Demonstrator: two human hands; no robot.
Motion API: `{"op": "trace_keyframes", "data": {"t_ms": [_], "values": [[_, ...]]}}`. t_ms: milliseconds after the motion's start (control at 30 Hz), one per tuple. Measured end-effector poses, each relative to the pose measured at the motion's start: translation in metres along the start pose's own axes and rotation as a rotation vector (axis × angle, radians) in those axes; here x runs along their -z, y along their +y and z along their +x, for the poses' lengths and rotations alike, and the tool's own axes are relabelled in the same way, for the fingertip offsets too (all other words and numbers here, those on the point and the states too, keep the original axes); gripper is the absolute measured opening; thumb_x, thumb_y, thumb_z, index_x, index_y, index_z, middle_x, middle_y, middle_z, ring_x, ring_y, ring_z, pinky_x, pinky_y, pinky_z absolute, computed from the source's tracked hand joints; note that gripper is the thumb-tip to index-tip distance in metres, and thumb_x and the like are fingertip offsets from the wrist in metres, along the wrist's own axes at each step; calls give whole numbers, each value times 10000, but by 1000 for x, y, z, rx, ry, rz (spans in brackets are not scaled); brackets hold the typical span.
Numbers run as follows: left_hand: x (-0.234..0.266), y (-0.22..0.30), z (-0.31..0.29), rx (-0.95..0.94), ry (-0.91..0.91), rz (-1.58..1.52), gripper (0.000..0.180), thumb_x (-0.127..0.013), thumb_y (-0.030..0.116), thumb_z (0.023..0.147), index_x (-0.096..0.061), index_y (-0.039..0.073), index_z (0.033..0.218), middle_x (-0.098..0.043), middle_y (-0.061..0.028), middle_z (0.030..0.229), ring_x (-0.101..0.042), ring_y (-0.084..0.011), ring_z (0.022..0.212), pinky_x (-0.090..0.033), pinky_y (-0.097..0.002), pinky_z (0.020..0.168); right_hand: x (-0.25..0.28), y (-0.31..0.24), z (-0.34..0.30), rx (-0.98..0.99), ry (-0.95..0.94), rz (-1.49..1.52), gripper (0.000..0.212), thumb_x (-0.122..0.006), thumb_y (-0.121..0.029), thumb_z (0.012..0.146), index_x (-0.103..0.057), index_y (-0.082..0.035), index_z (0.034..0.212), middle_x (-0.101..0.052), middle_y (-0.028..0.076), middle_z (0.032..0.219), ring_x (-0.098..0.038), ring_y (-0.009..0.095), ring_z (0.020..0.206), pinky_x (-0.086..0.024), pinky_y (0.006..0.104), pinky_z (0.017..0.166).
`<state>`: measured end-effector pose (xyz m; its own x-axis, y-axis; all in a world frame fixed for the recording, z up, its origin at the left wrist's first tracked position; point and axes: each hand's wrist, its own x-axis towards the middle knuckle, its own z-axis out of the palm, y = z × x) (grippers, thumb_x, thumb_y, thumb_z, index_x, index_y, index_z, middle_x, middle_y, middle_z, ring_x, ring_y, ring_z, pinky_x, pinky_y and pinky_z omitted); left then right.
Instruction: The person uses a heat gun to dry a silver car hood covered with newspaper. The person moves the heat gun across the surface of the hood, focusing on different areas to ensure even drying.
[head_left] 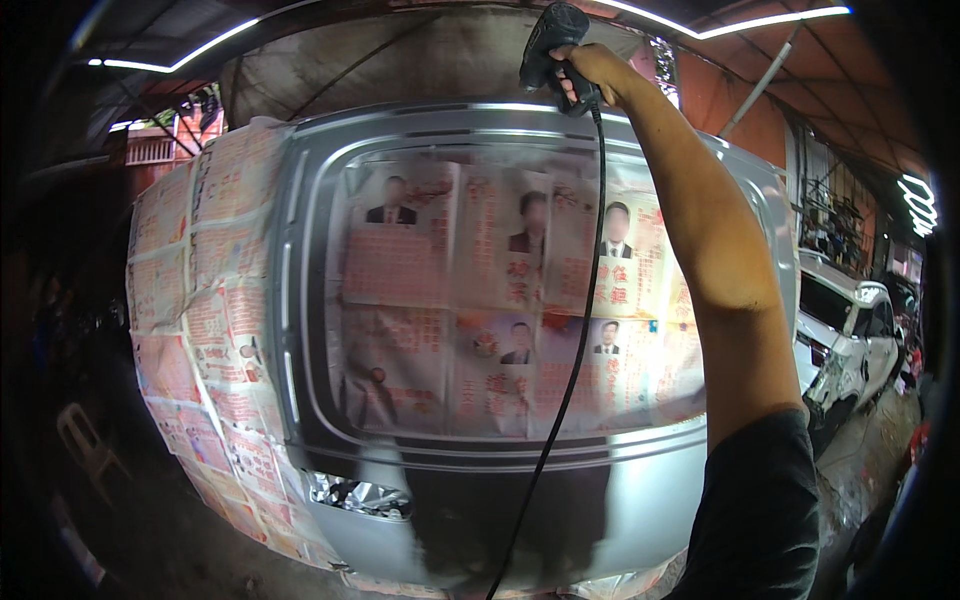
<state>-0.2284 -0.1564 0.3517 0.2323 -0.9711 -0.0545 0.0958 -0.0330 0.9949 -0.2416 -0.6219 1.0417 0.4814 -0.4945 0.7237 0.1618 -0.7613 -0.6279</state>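
My right hand is raised high at the top, its fingers wrapped round the grip of a black corded pistol-grip tool. The tool's shape is like that of a heat gun, but I cannot tell its exact kind. A black cord hangs from its handle down to the lower edge. The tool is near the upper edge of a grey vehicle body panel; whether it touches is unclear. Printed paper sheets cover the panel's window area. My left hand is out of view.
More printed sheets mask the vehicle's left end. Crumpled silver foil fills a lower opening. A pale plastic chair stands at left. Behind my arm, at right, is a damaged white car. Strip lights hang overhead.
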Motion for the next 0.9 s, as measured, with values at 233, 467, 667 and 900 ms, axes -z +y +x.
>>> {"op": "trace_keyframes", "data": {"t_ms": [233,467,667,900], "values": [[-75,57,17,-68,78,394,399,-492,274,1050,-585,54,1370,-642,-108,934,-598,-225,788,-498,-373,752,151,44,-24,-19,68,-19,234,-639,-229,975,-617,4,976,-600,93,733,-568,185,570,-506,318,498],[-163,52,53,-201,160,459,370,-504,236,1057,-598,52,1364,-587,-35,792,-543,-173,716,-456,-335,671,292,82,-66,-32,221,-48,206,-644,-203,971,-621,2,977,-617,89,760,-585,152,557,-531,300,465],[-233,41,88,-456,134,668,358,-473,186,1055,-582,-14,1331,-588,-117,795,-569,-247,721,-469,-356,682,417,118,-104,-11,292,-110,274,-632,-281,975,-585,-34,866,-604,58,684,-579,147,530,-520,290,490],[-301,46,109,-578,118,796,345,-465,135,1027,-597,-23,1304,-620,-145,829,-606,-294,755,-490,-377,714,515,145,-165,20,406,-76,232,-605,-242,975,-575,-38,868,-575,46,660,-544,133,512,-484,280,483]]}}
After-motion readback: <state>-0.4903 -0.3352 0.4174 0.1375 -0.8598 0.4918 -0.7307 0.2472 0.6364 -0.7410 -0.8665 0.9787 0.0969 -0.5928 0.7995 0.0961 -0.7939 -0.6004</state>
